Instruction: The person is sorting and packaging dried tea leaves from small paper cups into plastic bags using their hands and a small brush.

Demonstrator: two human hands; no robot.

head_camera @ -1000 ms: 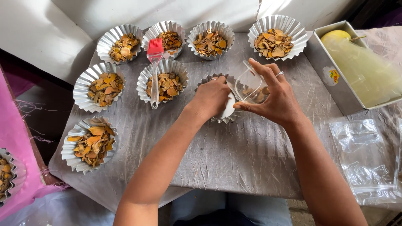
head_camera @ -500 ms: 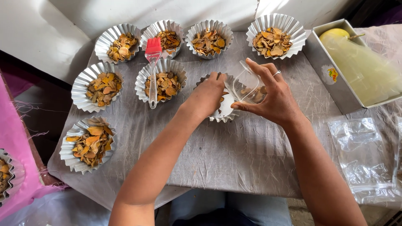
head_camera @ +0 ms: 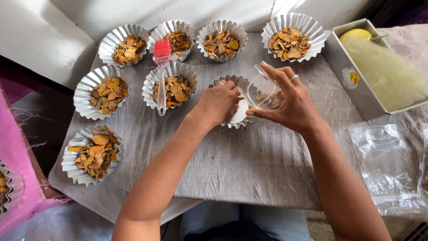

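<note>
Left hand (head_camera: 218, 103) curled, grip on foil cup (head_camera: 235, 117) | right hand (head_camera: 290, 100) grip tilting clear cup (head_camera: 263, 91)

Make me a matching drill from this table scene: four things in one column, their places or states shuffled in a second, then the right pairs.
Things
1. red brush
2. clear plastic bag
3. metal box
4. left hand

Places or states
A. at the table's right edge, with a yellow fruit inside
B. held open in the right hand
C. lying across a foil cup of dried slices
D. reaching into the foil cup at the middle of the table

Pairs: 1-C, 2-B, 3-A, 4-D
</note>
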